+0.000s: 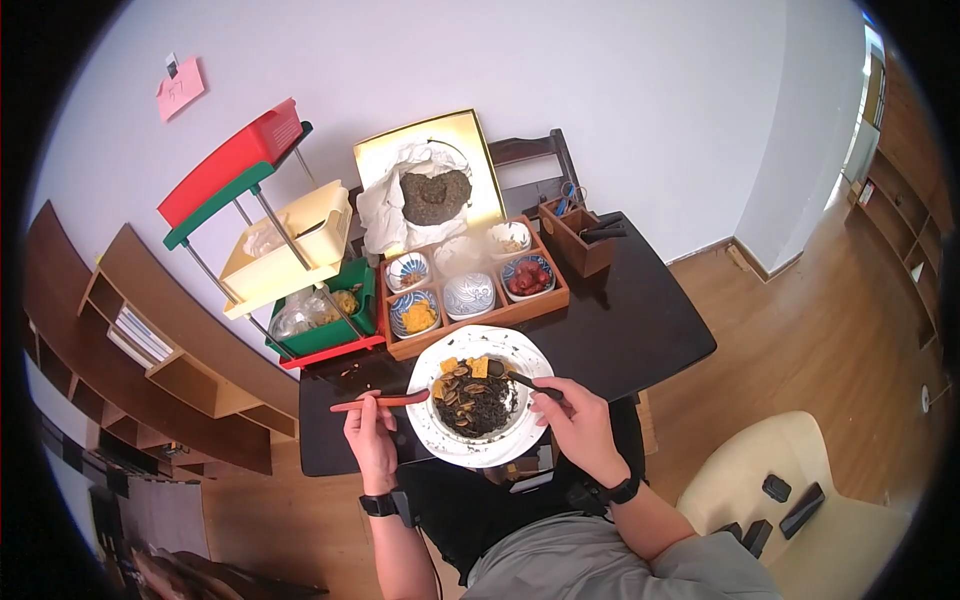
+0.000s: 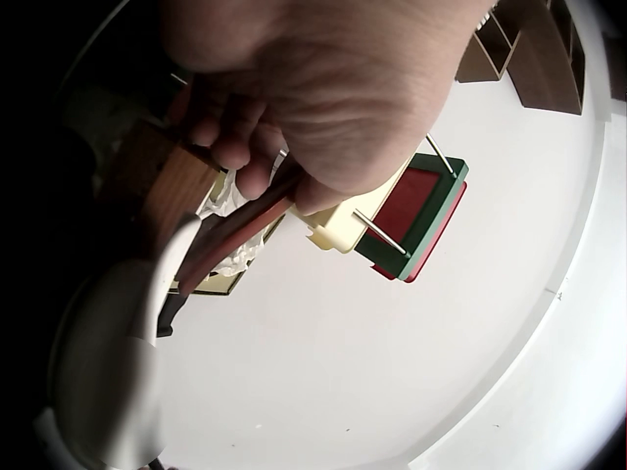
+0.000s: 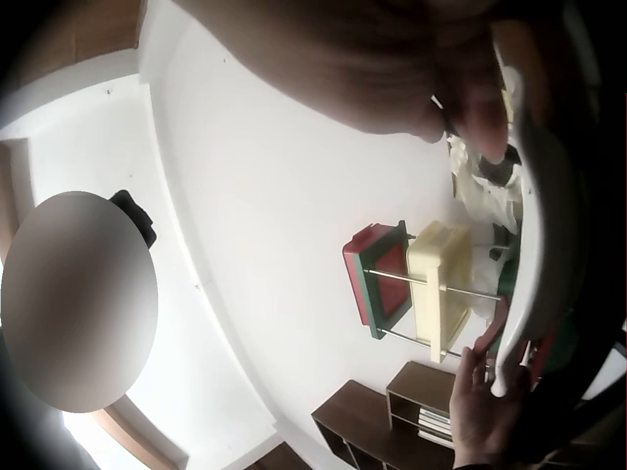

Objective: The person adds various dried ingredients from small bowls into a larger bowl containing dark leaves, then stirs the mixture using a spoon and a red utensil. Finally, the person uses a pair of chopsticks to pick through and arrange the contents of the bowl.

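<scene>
My left hand (image 1: 371,440) pinches a reddish-brown wooden utensil (image 1: 395,400), slim as a stick, whose tip reaches over the left rim of a white dish (image 1: 432,350). From the right, my right hand (image 1: 583,430) grips a black spoon (image 1: 522,379) with its head down in the dish. Dark shredded leaves (image 1: 470,415) fill the middle, with brown dried pieces and orange-yellow chunks (image 1: 479,367) on top. Dark crumbs are scattered on the wide rim. In the left wrist view, curled fingers hold the reddish utensil (image 2: 230,235) beside the pale dish edge.
Behind the dish, a wooden compartment tray (image 1: 400,347) holds small patterned bowls. A gold-edged box (image 1: 487,160) with a dark pressed cake (image 1: 436,196) stands behind it. Left is a tiered basket rack (image 1: 290,270); right, a wooden tool holder (image 1: 580,245) on the black table (image 1: 650,320).
</scene>
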A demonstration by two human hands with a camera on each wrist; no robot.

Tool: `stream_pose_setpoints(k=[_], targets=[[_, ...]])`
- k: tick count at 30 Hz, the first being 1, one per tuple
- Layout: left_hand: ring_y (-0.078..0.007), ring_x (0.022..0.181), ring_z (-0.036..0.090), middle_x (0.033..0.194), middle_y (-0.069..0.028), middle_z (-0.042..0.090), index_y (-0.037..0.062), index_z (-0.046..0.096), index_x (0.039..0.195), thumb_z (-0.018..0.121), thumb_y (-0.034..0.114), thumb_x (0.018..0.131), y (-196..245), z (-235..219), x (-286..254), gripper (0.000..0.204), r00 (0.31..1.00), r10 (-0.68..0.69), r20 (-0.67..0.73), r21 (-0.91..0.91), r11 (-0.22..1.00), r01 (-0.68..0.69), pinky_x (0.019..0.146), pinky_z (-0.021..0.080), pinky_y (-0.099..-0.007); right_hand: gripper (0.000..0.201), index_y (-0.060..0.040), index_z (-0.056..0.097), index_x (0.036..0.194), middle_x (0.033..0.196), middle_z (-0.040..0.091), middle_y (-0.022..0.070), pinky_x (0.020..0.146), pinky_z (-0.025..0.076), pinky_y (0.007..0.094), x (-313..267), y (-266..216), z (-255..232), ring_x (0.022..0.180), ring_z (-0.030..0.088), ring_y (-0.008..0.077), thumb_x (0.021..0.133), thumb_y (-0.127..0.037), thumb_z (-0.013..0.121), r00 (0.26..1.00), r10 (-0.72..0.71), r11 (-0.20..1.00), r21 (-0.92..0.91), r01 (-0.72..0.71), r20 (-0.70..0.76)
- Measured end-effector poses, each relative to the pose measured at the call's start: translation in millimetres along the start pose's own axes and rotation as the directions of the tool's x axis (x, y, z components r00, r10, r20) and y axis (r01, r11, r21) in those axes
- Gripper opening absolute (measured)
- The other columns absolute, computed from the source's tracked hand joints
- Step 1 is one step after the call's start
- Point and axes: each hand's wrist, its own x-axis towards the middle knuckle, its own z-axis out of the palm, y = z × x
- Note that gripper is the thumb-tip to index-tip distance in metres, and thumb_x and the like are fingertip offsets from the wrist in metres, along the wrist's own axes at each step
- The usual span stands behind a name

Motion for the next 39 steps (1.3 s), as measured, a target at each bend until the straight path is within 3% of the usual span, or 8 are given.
stream_pose_setpoints(k=[5, 11, 14, 20, 23, 26, 32, 39], targets=[[-0.0070, 0.063, 0.051, 0.075, 0.0009, 0.060, 0.0011, 0.067, 0.110, 0.060, 0.017, 0.104, 0, -1, 0, 0.019, 1.000, 0.001, 0.013, -0.032, 0.999, -0.001, 0.057, 0.040, -0.0225, 0.024, 0.0030, 0.066, 0.120, 0.084, 0.072, 0.0083, 0.061, 0.055, 0.0235, 4, 13, 0, 0.070, 0.068, 0.0099, 0.100, -0.009, 0.064, 0.993, 0.115, 0.984, 0.135, -0.116, 0.019], [-0.0071, 0.063, 0.051, 0.075, 0.0006, 0.060, 0.0015, 0.068, 0.110, 0.060, 0.017, 0.104, 0, -2, -1, 0.019, 1.000, -0.005, 0.015, -0.032, 0.999, 0.005, 0.057, 0.040, -0.0222, 0.027, 0.0022, 0.066, 0.123, 0.072, 0.068, 0.0040, 0.051, 0.048, 0.0203, 11, -1, -8, 0.056, 0.059, 0.0051, 0.100, -0.012, 0.064, 0.953, 0.284, 0.944, 0.142, -0.297, 0.104], [-0.0086, 0.059, 0.050, 0.070, 0.0009, 0.057, 0.0013, 0.066, 0.110, 0.059, 0.023, 0.105, -1, -1, 0, 0.023, 1.000, -0.002, -0.012, 0.001, 1.000, 0.002, 0.056, 0.038, -0.0241, 0.027, 0.0028, 0.066, 0.124, 0.079, 0.071, 0.0057, 0.052, 0.050, 0.0204, 11, 2, -9, 0.058, 0.060, 0.0054, 0.100, -0.010, 0.063, 0.950, 0.285, 0.941, 0.152, -0.302, 0.125], [-0.0074, 0.062, 0.050, 0.073, 0.0008, 0.059, 0.0010, 0.068, 0.110, 0.060, 0.017, 0.104, 0, -2, 0, 0.019, 1.000, -0.003, 0.008, -0.022, 1.000, 0.003, 0.057, 0.039, -0.0226, 0.026, 0.0047, 0.064, 0.124, 0.096, 0.075, 0.0115, 0.054, 0.053, 0.0219, 14, 14, -8, 0.063, 0.063, 0.0082, 0.101, -0.008, 0.061, 0.956, 0.272, 0.926, 0.239, -0.291, 0.113], [-0.0074, 0.061, 0.050, 0.073, 0.0010, 0.059, 0.0008, 0.068, 0.109, 0.060, 0.017, 0.104, 1, -1, -1, 0.019, 1.000, -0.003, 0.004, -0.025, 1.000, 0.004, 0.057, 0.039, -0.0229, 0.026, 0.0046, 0.064, 0.123, 0.091, 0.073, 0.0114, 0.055, 0.052, 0.0227, 15, 20, -8, 0.063, 0.063, 0.0090, 0.101, -0.009, 0.061, 0.958, 0.275, 0.888, 0.362, -0.285, 0.079], [-0.0074, 0.061, 0.049, 0.072, 0.0012, 0.058, 0.0008, 0.069, 0.109, 0.060, 0.017, 0.104, 1, 1, -2, 0.019, 1.000, -0.001, 0.002, -0.031, 1.000, 0.001, 0.057, 0.039, -0.0231, 0.026, 0.0056, 0.063, 0.123, 0.099, 0.073, 0.0148, 0.055, 0.053, 0.0233, 15, 21, -10, 0.066, 0.064, 0.0107, 0.102, -0.008, 0.060, 0.958, 0.275, 0.868, 0.407, -0.285, 0.085], [-0.0087, 0.060, 0.051, 0.070, 0.0005, 0.058, 0.0006, 0.066, 0.111, 0.059, 0.022, 0.105, 0, -2, 0, 0.024, 1.000, 0.000, -0.003, 0.013, 1.000, 0.000, 0.057, 0.039, -0.0240, 0.025, 0.0050, 0.063, 0.123, 0.099, 0.073, 0.0155, 0.055, 0.053, 0.0237, 17, 21, -11, 0.066, 0.065, 0.0119, 0.102, -0.009, 0.060, 0.969, 0.238, 0.866, 0.437, -0.244, 0.070], [-0.0073, 0.062, 0.050, 0.073, 0.0010, 0.059, 0.0004, 0.068, 0.109, 0.060, 0.017, 0.104, 0, -2, -1, 0.019, 1.000, -0.003, -0.004, -0.025, 1.000, 0.003, 0.058, 0.039, -0.0228, 0.026, 0.0055, 0.062, 0.123, 0.099, 0.073, 0.0170, 0.057, 0.055, 0.0260, 42, 6, 0, 0.067, 0.066, 0.0136, 0.101, -0.008, 0.061, 0.978, 0.192, 0.894, 0.396, -0.209, 0.083]])
